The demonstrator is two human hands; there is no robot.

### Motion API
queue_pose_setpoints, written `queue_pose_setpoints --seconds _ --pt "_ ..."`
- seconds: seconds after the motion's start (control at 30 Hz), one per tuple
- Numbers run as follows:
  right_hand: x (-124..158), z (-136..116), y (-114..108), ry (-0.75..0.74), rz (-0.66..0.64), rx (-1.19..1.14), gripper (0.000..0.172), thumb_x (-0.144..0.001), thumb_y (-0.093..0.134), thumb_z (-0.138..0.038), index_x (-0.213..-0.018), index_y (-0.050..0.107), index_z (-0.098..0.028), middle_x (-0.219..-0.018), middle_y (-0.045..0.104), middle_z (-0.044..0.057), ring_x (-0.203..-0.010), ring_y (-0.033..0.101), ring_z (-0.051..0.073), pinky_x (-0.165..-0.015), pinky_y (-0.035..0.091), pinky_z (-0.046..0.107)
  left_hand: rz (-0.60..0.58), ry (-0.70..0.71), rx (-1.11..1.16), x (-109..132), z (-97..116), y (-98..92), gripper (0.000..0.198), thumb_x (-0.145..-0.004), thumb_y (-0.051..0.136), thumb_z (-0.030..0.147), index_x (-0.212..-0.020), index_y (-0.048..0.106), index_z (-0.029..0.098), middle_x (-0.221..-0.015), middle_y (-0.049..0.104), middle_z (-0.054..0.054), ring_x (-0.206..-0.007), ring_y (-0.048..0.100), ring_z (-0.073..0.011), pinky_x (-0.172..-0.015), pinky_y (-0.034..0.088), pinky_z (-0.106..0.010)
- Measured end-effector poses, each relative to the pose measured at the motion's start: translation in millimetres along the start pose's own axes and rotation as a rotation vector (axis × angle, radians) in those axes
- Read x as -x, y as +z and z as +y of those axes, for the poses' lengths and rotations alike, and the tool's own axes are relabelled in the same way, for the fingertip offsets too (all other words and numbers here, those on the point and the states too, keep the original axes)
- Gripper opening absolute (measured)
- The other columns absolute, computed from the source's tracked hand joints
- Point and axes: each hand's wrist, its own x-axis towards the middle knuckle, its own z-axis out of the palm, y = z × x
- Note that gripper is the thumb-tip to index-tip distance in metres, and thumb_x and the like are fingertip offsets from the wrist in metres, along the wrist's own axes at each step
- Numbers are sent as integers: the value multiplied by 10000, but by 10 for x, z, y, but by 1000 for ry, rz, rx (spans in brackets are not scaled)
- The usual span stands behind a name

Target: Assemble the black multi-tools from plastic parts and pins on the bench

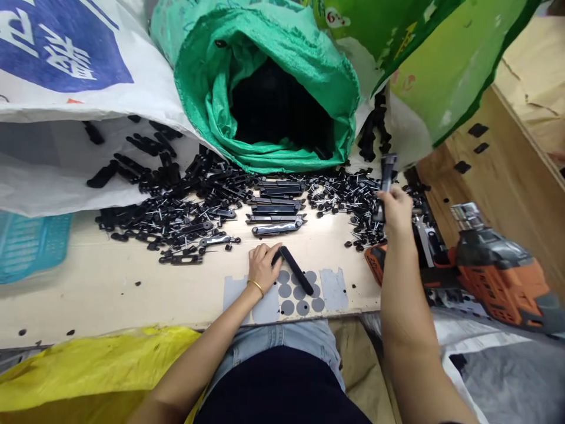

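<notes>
At the near middle of the worktable, my left hand has its fingers closed on the upper end of a black bar-shaped plastic part. That part slants down to the right over grey round pads. Farther right, my right hand is wrapped around a dark bar-shaped piece with a wider, shiny top end; its exact kind is unclear. Beyond my left hand lies a stack of finished-looking black bars. Small black pieces with metal pins are heaped beside my right hand.
A green sack lies open at the back. Black parts spill from a white sack on the left. An orange cordless power tool is at the right, a blue basket far left, and a yellow bag in front.
</notes>
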Motion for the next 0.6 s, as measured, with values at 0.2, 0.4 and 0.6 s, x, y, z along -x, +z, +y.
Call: queue_pose_setpoints --seconds 0.2,0.4,0.6 --pt "1206 110 -33 -427 -582 111 349 -717 543 -286 -1042 610 -177 -850 628 56 -747 548 188 -717 444 346 42 -254 -104 247 -4 -161 578 -826 476 237 -1378 332 145 -932 526 -95 -920 503 -260 -842 372 -418" --pt "1485 140 -53 -752 -454 557 406 -771 427 -101 -1124 610 -183 -1131 594 150 -1027 518 275 -903 334 475 -39 -9 -237 297 97 -426 749 -721 627 237 -1397 305 196 -1241 411 -161 -1141 405 -313 -936 323 -466" --pt "1678 -99 -26 -60 -499 583 486 -878 352 -469 -754 674 -127 -716 657 166 -768 626 270 -699 429 346 -376 461 -278 -156 319 -329 193 -715 675 156 -892 610 197 -1150 565 -107 -1150 463 -274 -1022 255 -486"
